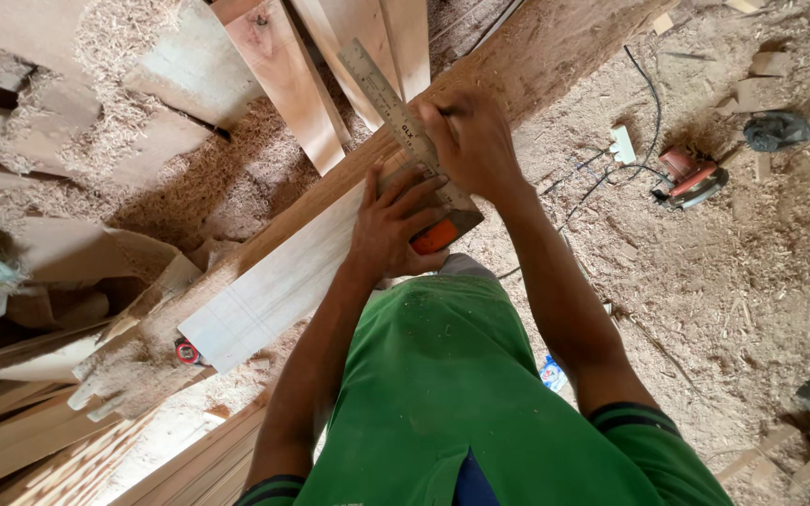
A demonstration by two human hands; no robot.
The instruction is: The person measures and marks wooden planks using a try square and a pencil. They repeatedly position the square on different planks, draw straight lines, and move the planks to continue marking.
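- A pale plank [278, 290] lies on a heavier beam that serves as the worktop [536, 47]; its long axis runs diagonally, from the lower left up toward the upper right, directly ahead of the person.
- A try square [405, 126] lies across the plank at its upper end, its metal blade pointing up-left and its orange-and-wood stock [444, 230] hanging off the plank's near edge.
- The left hand [394, 225] lies spread, fingers flat, pressing the square down on the plank beside the stock.
- The right hand [471, 141] sits on the plank just above the left, touching the blade's right edge, fingers curled shut as if around a pencil; whatever it grips is too hidden to name.
- Both hands are on the plank's upper end; the left is nearer its free length.
- A small red-and-black round object [187, 351] lies under the plank's lower end.
- A power saw [691, 176] and its cable rest on the sawdust floor, well to the right of the plank.
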